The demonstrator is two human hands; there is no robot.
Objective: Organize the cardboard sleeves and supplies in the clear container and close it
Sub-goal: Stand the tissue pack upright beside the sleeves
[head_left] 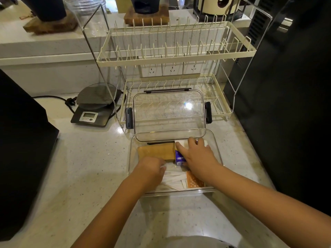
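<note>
The clear container (131, 158) sits open on the speckled countertop (86, 167), its clear lid (169, 114) leaning up behind it against the lower tier of the dish rack (176, 54). Both hands are inside the container: the right hand (196, 158) lies spread over a white-and-purple packet (179, 154) at the far right, fingers closed around its edges, while the left hand (152, 169) is curled over white wrapped sticks (174, 179); its grip cannot be confirmed. Brown cardboard sleeves (157, 152) lie flat at the far left, an orange dotted packet (194, 181) at the near right.
</note>
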